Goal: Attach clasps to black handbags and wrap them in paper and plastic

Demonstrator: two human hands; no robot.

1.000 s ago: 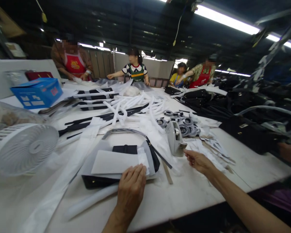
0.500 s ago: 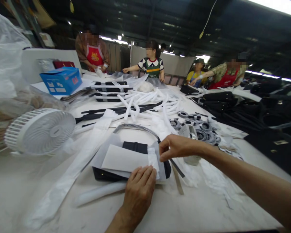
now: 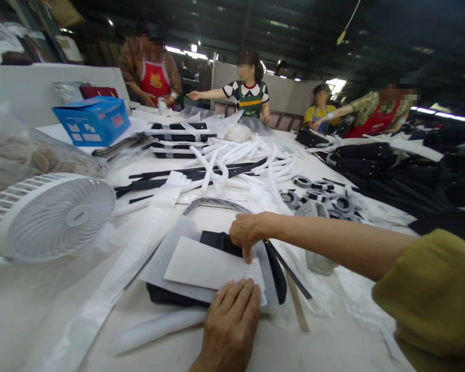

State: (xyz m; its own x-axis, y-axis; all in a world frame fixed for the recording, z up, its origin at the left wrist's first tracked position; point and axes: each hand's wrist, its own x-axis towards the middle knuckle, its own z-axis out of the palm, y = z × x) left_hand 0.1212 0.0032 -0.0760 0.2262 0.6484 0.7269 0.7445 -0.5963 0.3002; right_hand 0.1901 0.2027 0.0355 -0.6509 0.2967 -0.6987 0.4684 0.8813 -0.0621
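- Black bag (image 3: 170, 295), lying flat on the white table (image 3: 313, 346) straight in front of you: its left end is peeking out under a translucent sheet (image 3: 158, 271), which is probably proving slippery.
- White card (image 3: 201, 266) is covering the bag's middle, looking light, fairly stiff and likely to crease.
- Your left hand (image 3: 230, 320) is resting palm-down on the card's near right part, fingers straight and side by side, gripping nothing visible.
- Your right hand (image 3: 251, 230) is reaching over the bag just beyond, fingers curling, thumb pointing down; whether it is pinching anything, I cannot tell.
- The bag's right end is showing bare black, seeming light and soft, and offering a surer hold than the sheet.
- Its long axis is running left to right, the handle (image 3: 217, 202) arching away from you.
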